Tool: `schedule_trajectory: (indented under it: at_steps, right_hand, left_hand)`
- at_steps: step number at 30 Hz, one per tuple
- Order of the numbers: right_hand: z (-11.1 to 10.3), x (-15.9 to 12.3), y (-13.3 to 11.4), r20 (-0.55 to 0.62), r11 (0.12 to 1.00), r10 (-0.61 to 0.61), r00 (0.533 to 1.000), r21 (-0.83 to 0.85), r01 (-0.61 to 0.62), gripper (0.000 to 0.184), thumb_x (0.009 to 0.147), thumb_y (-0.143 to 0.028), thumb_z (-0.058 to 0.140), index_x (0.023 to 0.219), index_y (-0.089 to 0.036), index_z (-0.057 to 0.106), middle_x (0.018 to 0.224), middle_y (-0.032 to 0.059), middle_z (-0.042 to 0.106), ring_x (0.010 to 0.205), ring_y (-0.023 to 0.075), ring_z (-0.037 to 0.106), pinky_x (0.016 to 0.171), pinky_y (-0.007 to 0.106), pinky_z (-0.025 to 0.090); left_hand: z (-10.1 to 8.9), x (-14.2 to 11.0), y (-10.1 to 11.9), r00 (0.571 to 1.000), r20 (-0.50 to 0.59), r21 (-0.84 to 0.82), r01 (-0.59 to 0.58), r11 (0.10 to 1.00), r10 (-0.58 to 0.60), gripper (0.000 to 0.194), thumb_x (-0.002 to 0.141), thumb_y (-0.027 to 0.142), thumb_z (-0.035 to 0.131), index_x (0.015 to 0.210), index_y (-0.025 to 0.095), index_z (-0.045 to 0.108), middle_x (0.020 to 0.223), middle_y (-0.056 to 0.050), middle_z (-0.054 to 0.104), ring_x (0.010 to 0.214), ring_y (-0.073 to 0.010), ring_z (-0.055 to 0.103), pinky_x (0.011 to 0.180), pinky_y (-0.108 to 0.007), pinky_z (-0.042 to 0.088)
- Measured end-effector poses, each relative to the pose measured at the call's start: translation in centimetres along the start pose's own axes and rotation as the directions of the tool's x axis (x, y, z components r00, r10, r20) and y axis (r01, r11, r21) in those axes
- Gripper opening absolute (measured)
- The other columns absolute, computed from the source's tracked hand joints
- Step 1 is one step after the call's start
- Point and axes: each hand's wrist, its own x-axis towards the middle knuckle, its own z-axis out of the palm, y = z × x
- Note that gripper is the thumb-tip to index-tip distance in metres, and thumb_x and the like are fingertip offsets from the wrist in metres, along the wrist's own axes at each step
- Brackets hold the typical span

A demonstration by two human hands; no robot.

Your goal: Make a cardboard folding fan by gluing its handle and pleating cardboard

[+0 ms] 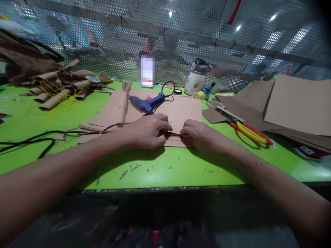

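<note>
Both hands work at the near edge of the brown paper stack (187, 108) on the green counter (160, 172): L hand (150, 131) and R hand (198, 135) have fingers curled in, apparently pinching a thin brown strip (172, 133) btwn them, approx. one end each; the tips are partly hidden, so exact grip is n/a. Main risk, imo: uneven pressure L vs R, which could skew or crease the strip, or let one end spring loose. Pressing too hard might also shift the top sheets, since the stack's edges look loose and not quite flush. Next worry is the blue glue gun (148, 105), lying on the stack just beyond L hand, nozzle twd the paper roll (123, 106); can't tell if it's hot, but if so, a knuckle brush = burn, and a drip would mark the paper. Black cord (59, 132) runs behind the L forearm, so a sleeveless arm swinging back could snag it and, if it feeds the gun, drag that too. Scissors (249, 133) w/ red & yellow handles sit well off to the R, by the big brown sheets (300, 106); a wide R elbow could nudge those, prob. minor.
</note>
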Motion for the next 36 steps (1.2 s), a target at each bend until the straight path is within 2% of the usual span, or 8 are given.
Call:
schedule_trajectory:
  at_steps: [3,7,11,15,20,25,30,36]
  right_hand:
    - [0.1,0.2,0.0,-0.006,1.000,-0.002,1.000,0.009,0.002,0.012,0.085,-0.011,0.049,0.079,-0.014,0.058,0.079,0.0067,0.053,0.072,0.0157,0.047,0.060,0.027,0.036]
    - [0.3,0.4,0.1,-0.011,1.000,-0.008,1.000,0.013,0.008,0.010,0.085,-0.014,0.051,0.080,-0.014,0.059,0.080,0.0071,0.053,0.072,0.0161,0.047,0.061,0.027,0.036]
    - [0.4,0.5,0.1,-0.018,1.000,-0.018,1.000,0.009,0.018,0.010,0.085,-0.015,0.051,0.078,-0.015,0.058,0.079,0.0067,0.053,0.072,0.0166,0.047,0.061,0.028,0.036]
    - [0.3,0.5,0.0,-0.006,1.000,0.004,1.000,0.005,-0.004,0.010,0.086,-0.015,0.051,0.080,-0.015,0.057,0.079,0.0064,0.052,0.071,0.0164,0.046,0.062,0.028,0.037]
    - [0.1,0.4,-0.1,0.003,0.999,0.015,1.000,0.047,-0.015,0.009,0.088,-0.016,0.050,0.081,-0.015,0.056,0.080,0.0063,0.052,0.071,0.0156,0.046,0.062,0.028,0.037]
    - [0.0,0.3,0.0,0.010,0.997,0.018,1.000,0.071,-0.019,0.009,0.086,-0.013,0.049,0.082,-0.015,0.056,0.081,0.0064,0.053,0.071,0.0152,0.046,0.061,0.027,0.036]
    - [-0.1,0.3,-0.1,0.030,0.997,0.035,0.999,0.065,-0.037,0.010,0.087,-0.012,0.048,0.081,-0.015,0.056,0.081,0.0060,0.052,0.071,0.0150,0.046,0.061,0.027,0.035]
    - [-0.3,0.3,-0.4,0.036,0.996,0.036,0.999,0.075,-0.038,0.010,0.087,-0.013,0.048,0.081,-0.015,0.055,0.081,0.0056,0.051,0.072,0.0149,0.046,0.062,0.026,0.036]
  left_hand:
    - [0.9,0.8,0.3,0.997,-0.072,-0.001,-0.004,1.000,0.004,0.024,0.088,0.026,0.046,0.088,0.016,0.069,0.082,-0.006,0.057,0.076,-0.0153,0.054,0.069,-0.027,0.042]
    - [2.3,1.5,0.2,0.988,-0.141,0.069,-0.053,0.996,0.062,0.030,0.089,0.021,0.043,0.071,0.015,0.067,0.073,-0.005,0.055,0.065,-0.0130,0.049,0.058,-0.025,0.038]
    - [2.5,1.6,0.4,0.988,-0.119,0.203,-0.078,0.976,0.103,0.028,0.088,0.022,0.044,0.067,0.014,0.062,0.071,-0.006,0.054,0.065,-0.0151,0.048,0.058,-0.028,0.036]
    - [2.0,1.5,1.0,0.990,-0.095,0.239,-0.075,0.968,0.101,0.024,0.088,0.022,0.045,0.072,0.013,0.060,0.075,-0.008,0.054,0.067,-0.0163,0.047,0.059,-0.030,0.036]
    - [1.7,1.1,0.8,0.994,-0.059,0.164,-0.085,0.983,0.096,0.018,0.088,0.020,0.045,0.075,0.014,0.057,0.078,-0.007,0.053,0.066,-0.0151,0.046,0.059,-0.029,0.036]
    - [1.7,0.9,0.2,0.993,-0.076,0.064,-0.082,0.995,0.086,0.009,0.085,0.018,0.049,0.078,0.015,0.054,0.081,-0.005,0.051,0.065,-0.0132,0.045,0.058,-0.027,0.036]
    - [1.8,0.5,-0.1,0.993,-0.082,0.035,-0.077,0.996,0.080,0.014,0.086,0.019,0.047,0.076,0.016,0.056,0.080,-0.005,0.050,0.065,-0.0134,0.044,0.059,-0.027,0.036]
    - [1.0,0.5,-0.2,0.992,-0.008,-0.007,-0.125,0.992,0.125,0.015,0.085,0.017,0.046,0.077,0.016,0.058,0.080,-0.007,0.052,0.068,-0.0154,0.045,0.060,-0.028,0.035]
